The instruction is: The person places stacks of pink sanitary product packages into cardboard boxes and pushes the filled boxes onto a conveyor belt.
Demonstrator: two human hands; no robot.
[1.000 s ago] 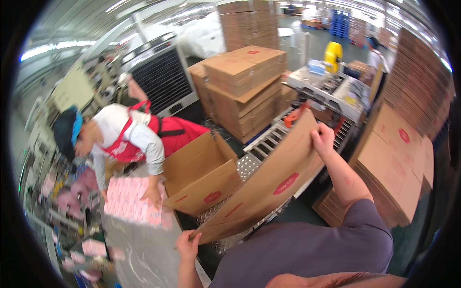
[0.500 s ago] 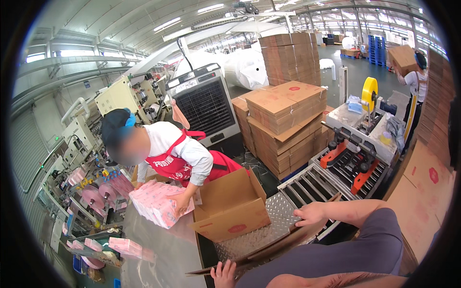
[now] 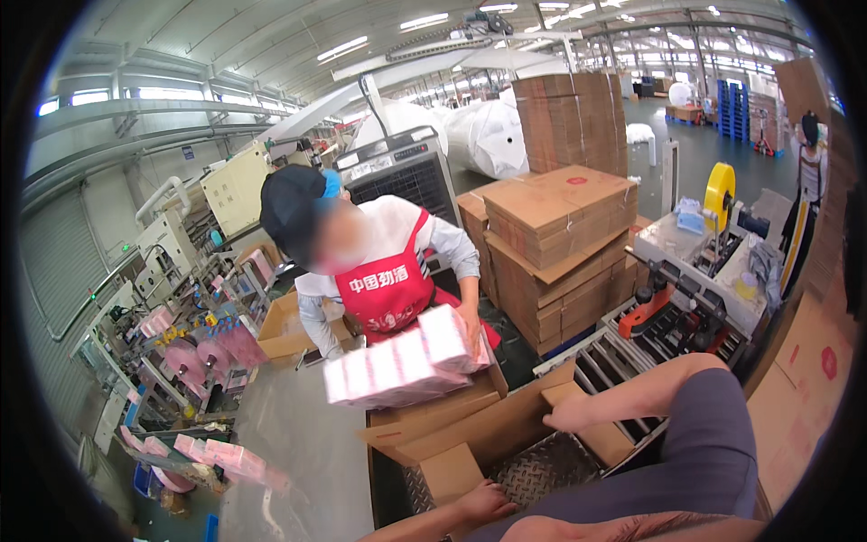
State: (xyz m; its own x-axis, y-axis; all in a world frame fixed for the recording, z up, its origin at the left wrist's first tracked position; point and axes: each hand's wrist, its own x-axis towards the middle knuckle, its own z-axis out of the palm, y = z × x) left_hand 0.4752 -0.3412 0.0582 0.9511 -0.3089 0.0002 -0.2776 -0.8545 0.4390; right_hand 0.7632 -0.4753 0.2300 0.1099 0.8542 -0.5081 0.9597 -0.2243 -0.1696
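Note:
A brown cardboard box [image 3: 519, 423] stands opened up close in front of me, two of its flaps folded inward. My right hand [image 3: 569, 414] is closed on its right side by a flap [image 3: 603, 441]. By the lower left flap [image 3: 454, 473], my left hand [image 3: 486, 502] bends its fingers over the cardboard; their tips are partly hidden. Diamond-patterned metal plate [image 3: 546, 470] shows through the box. Just beyond, a co-worker in a red apron [image 3: 384, 294] holds a block of pink-and-white wrapped packs [image 3: 397, 369] over another carton [image 3: 438, 411].
A metal table [image 3: 298, 452] lies at the left, with pink packs [image 3: 237, 459] beside it. Stacked flat cartons [image 3: 560, 203] rise beyond the co-worker. A roller conveyor [image 3: 591, 361] leads to a taping machine with a yellow roll [image 3: 720, 194]. Cardboard sheets [image 3: 804, 361] stand at the right.
The flat-folded carton in my hands has opened into a box. My left hand has moved right and up. The co-worker has brought the packs from the table to above the other carton.

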